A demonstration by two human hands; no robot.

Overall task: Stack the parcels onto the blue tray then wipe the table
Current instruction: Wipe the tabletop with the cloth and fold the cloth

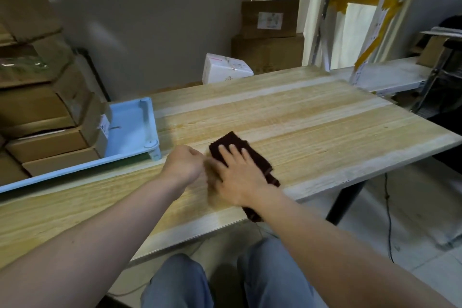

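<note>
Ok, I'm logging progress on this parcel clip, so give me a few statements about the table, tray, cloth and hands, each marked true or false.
1. The right hand presses flat on the dark brown cloth. True.
2. The brown cardboard parcels lie on the pale wooden table. False: they are stacked on the light blue plastic tray.
3. The left hand grips the cloth. False: it is curled into a fist beside the cloth and holds nothing.
4. The tray sits at the table's left end. True.
5. The cloth hangs over the table's far edge. False: it lies near the near edge.
</note>
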